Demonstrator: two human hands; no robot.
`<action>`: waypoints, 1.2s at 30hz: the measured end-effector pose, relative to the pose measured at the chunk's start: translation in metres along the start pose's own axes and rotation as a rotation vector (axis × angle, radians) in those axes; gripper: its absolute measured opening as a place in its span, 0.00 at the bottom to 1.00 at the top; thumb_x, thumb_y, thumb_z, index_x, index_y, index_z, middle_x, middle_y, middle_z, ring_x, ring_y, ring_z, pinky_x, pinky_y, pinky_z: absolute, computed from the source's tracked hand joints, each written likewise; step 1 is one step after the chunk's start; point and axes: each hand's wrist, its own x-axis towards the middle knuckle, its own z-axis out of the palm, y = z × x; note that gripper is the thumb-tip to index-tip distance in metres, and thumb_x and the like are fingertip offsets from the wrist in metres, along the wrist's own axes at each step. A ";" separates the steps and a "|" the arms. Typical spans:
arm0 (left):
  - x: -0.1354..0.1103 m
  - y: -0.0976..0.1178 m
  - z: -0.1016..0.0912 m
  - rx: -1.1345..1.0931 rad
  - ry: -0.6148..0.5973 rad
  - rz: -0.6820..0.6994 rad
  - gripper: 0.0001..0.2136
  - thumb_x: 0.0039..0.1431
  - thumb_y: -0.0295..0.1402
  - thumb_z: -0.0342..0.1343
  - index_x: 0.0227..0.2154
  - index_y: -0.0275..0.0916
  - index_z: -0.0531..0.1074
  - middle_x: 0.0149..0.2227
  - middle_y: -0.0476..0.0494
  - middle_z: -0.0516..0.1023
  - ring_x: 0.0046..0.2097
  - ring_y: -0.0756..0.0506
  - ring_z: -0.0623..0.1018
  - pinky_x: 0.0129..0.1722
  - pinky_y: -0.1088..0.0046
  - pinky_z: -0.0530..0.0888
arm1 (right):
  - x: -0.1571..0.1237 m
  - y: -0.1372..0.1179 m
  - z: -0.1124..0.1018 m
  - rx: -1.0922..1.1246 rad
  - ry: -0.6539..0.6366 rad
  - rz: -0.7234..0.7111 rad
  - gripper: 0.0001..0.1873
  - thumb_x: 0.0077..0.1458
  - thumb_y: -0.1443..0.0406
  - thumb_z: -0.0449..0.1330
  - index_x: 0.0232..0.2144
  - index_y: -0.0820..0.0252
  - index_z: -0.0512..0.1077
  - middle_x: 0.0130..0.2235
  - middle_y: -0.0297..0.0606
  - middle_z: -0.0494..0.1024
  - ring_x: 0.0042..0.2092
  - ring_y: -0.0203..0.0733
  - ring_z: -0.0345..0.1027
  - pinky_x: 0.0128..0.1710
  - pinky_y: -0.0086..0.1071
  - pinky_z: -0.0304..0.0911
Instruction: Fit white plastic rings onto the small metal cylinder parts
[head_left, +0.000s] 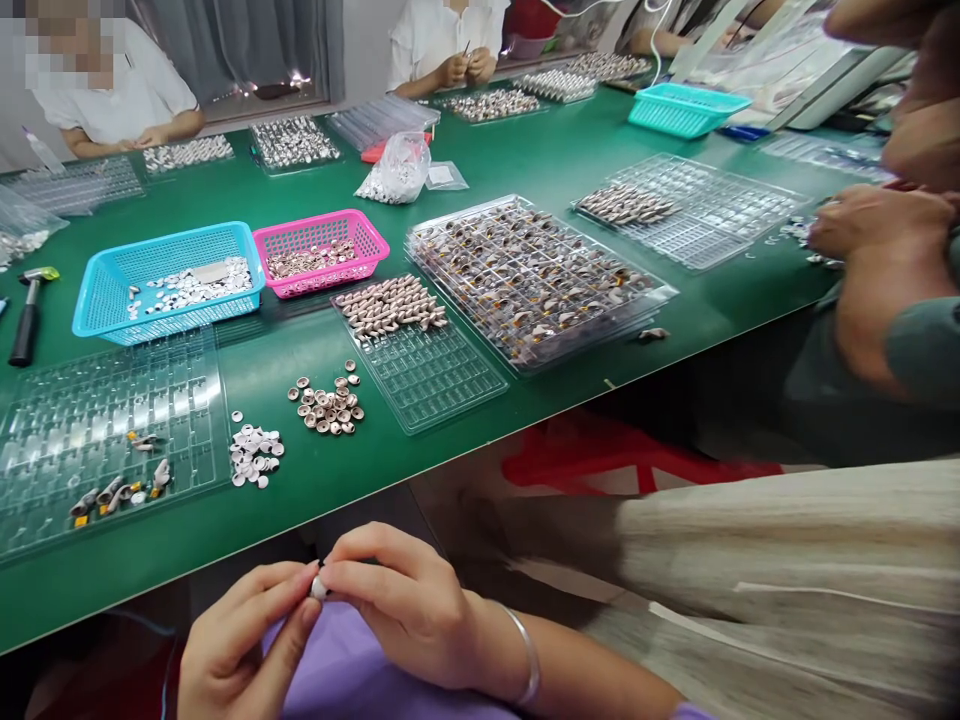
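Note:
My left hand (240, 650) and my right hand (397, 600) meet below the table's near edge, over my lap. Both pinch one small white part (319, 588) between their fingertips. A silver bangle (525, 655) circles my right wrist. On the green table (480, 170) just ahead lie a heap of small white caps (255, 455) and a heap of brownish caps (328, 405). A clear compartment tray (105, 440) at the left holds a few assembled pieces.
A blue basket (169, 280) and a pink basket (321, 250) hold small parts. Clear trays (532, 280) of parts fill the middle. A hammer (28, 310) lies at the far left. A teal basket (686, 108) is far right. Other people sit across and at my right.

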 end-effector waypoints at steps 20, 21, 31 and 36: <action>0.002 -0.002 -0.002 0.195 -0.068 0.157 0.14 0.57 0.23 0.59 0.44 0.43 0.77 0.41 0.45 0.82 0.39 0.47 0.83 0.40 0.79 0.79 | 0.012 -0.005 -0.006 -0.023 -0.094 0.076 0.09 0.60 0.76 0.53 0.36 0.63 0.72 0.31 0.42 0.74 0.32 0.37 0.68 0.31 0.27 0.70; 0.001 -0.002 -0.001 0.209 -0.056 0.170 0.14 0.57 0.22 0.59 0.45 0.43 0.77 0.41 0.45 0.82 0.39 0.47 0.83 0.40 0.79 0.79 | 0.012 -0.005 -0.005 -0.001 -0.085 0.094 0.08 0.60 0.75 0.54 0.36 0.64 0.72 0.31 0.43 0.75 0.31 0.37 0.68 0.31 0.26 0.70; 0.005 0.005 0.002 0.090 -0.017 0.080 0.13 0.58 0.24 0.59 0.44 0.45 0.79 0.40 0.45 0.83 0.38 0.48 0.83 0.38 0.80 0.79 | 0.012 -0.006 -0.002 0.165 0.002 0.216 0.03 0.60 0.70 0.60 0.37 0.63 0.74 0.33 0.42 0.78 0.33 0.36 0.73 0.33 0.26 0.73; 0.007 0.005 0.003 0.079 0.031 0.049 0.09 0.57 0.26 0.61 0.39 0.46 0.80 0.38 0.49 0.84 0.37 0.49 0.84 0.39 0.83 0.79 | 0.014 -0.006 -0.002 0.176 -0.003 0.254 0.04 0.60 0.69 0.61 0.37 0.64 0.76 0.33 0.43 0.79 0.33 0.36 0.75 0.33 0.26 0.73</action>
